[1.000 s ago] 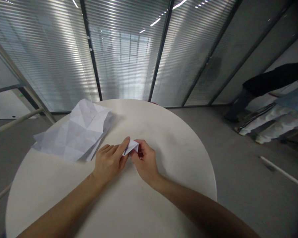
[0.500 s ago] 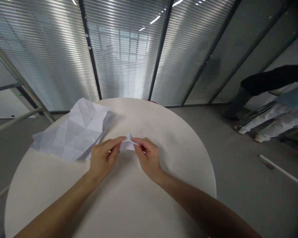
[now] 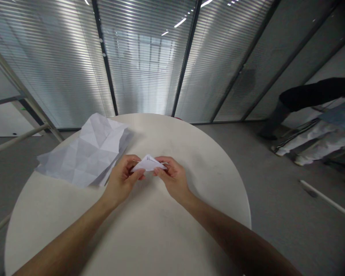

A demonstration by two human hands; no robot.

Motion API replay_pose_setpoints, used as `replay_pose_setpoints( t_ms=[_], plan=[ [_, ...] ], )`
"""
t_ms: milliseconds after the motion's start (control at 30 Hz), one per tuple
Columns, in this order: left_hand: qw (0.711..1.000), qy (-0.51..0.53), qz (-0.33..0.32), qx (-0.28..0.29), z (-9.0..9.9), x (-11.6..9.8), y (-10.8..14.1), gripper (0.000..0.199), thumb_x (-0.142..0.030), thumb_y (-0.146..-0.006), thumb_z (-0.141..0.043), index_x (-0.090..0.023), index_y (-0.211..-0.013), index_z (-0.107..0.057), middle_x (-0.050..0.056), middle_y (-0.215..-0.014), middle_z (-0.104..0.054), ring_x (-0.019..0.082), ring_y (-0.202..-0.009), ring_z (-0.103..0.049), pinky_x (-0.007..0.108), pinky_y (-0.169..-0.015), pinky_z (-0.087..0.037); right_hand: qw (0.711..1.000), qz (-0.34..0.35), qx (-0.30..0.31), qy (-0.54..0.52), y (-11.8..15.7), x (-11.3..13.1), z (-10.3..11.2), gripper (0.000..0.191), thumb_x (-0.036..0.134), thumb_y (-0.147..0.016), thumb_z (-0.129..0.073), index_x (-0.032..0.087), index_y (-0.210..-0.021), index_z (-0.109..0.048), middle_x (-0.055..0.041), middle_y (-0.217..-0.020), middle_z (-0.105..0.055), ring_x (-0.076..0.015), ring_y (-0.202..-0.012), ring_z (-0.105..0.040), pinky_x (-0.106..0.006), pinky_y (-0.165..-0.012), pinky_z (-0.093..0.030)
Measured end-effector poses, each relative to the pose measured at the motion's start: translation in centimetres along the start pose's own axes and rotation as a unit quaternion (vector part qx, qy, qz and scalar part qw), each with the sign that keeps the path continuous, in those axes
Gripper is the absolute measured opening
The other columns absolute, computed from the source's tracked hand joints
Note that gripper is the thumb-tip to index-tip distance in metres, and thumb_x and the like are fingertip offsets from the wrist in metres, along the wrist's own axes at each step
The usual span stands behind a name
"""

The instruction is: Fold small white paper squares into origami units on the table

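Note:
A small piece of folded white paper (image 3: 148,163), shaped like a low triangle with its point up, is held between my two hands above the table. My left hand (image 3: 123,177) pinches its left corner, thumb on the near face and fingers behind. On the opposite corner, my right hand (image 3: 173,177) is closed in the same way, the thumb pressed on the near side. Short dark marks show near the paper's peak. The fingers behind the paper are partly hidden.
Large creased white sheets (image 3: 89,151) lie at the left on the round white table (image 3: 161,237). Beyond the table are glass panels with blinds (image 3: 149,76). A pale metal frame (image 3: 31,99) stands at left. Two people (image 3: 313,115) are at the far right; a white bar (image 3: 327,199) crosses nearby.
The folded paper has turned so that its wide triangular face shows. My thumbs have moved onto its near side, and my hands sit slightly farther apart.

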State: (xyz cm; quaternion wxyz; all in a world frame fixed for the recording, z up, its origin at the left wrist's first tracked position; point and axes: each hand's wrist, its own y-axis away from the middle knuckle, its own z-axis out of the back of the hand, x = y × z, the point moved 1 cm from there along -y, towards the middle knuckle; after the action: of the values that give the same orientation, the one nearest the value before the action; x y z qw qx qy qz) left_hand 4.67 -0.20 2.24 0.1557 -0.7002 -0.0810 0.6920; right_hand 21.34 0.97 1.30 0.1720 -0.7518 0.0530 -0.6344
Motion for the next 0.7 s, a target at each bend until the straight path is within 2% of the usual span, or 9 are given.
replay_pose_setpoints(
  t_ms=[133,267,367,433,533,700],
  plan=[
    [0.999,-0.022,-0.022,-0.014,0.2,-0.4,0.0,0.024,-0.022,-0.084,-0.060,-0.020,-0.103,-0.046,-0.003,-0.076,-0.063,0.011,-0.059,-0.063,0.025,-0.058,-0.052,1.000,-0.002,-0.011,-0.014,0.0,0.6,0.0,0.027,0.034,-0.079,-0.066,0.025,-0.103,-0.056,-0.0011,-0.090,-0.062,-0.0136,-0.073,-0.064,-0.030,-0.071,-0.055],
    [0.997,-0.062,-0.035,0.009,0.3,-0.3,0.3,0.021,-0.023,-0.087,-0.057,-0.020,-0.105,-0.048,-0.001,-0.078,-0.063,0.011,-0.060,-0.064,0.024,-0.058,-0.052,1.000,0.024,0.004,-0.016,0.2,0.9,-0.1,0.020,0.037,-0.084,-0.061,0.023,-0.096,-0.052,-0.0002,-0.085,-0.062,-0.0127,-0.070,-0.065,-0.028,-0.067,-0.055],
    [0.990,-0.121,-0.072,0.017,0.2,-0.1,0.6,0.024,-0.022,-0.086,-0.056,-0.021,-0.109,-0.049,0.001,-0.086,-0.064,0.011,-0.063,-0.064,0.023,-0.059,-0.053,1.000,0.021,-0.010,-0.010,0.2,0.8,-0.1,0.024,0.039,-0.084,-0.060,0.024,-0.096,-0.046,0.0019,-0.077,-0.062,-0.0127,-0.066,-0.064,-0.028,-0.063,-0.054],
    [0.983,-0.155,-0.088,0.037,0.2,-0.1,0.6,0.021,-0.021,-0.087,-0.054,-0.021,-0.109,-0.051,0.001,-0.084,-0.064,0.011,-0.064,-0.064,0.022,-0.059,-0.052,1.000,0.022,-0.008,-0.008,0.2,0.9,0.1,0.025,0.041,-0.084,-0.060,0.024,-0.096,-0.045,0.0023,-0.075,-0.062,-0.0129,-0.065,-0.063,-0.028,-0.062,-0.054],
    [0.979,-0.166,-0.086,0.078,0.4,-0.2,0.4,0.013,-0.020,-0.090,-0.049,-0.019,-0.099,-0.058,0.001,-0.078,-0.063,0.011,-0.063,-0.062,0.021,-0.060,-0.049,0.999,0.024,0.022,0.005,0.0,1.2,0.3,0.022,0.043,-0.086,-0.057,0.023,-0.095,-0.052,0.0004,-0.078,-0.063,-0.0136,-0.067,-0.062,-0.029,-0.064,-0.053],
    [0.970,-0.165,-0.103,0.144,0.8,-1.1,0.0,0.018,-0.022,-0.089,-0.048,-0.018,-0.093,-0.066,0.005,-0.088,-0.062,0.015,-0.078,-0.059,0.025,-0.068,-0.044,0.998,0.023,0.028,0.060,0.0,0.9,0.8,0.018,0.036,-0.082,-0.062,0.022,-0.095,-0.063,-0.0009,-0.085,-0.064,-0.0131,-0.073,-0.059,-0.026,-0.066,-0.048]
  ],
)
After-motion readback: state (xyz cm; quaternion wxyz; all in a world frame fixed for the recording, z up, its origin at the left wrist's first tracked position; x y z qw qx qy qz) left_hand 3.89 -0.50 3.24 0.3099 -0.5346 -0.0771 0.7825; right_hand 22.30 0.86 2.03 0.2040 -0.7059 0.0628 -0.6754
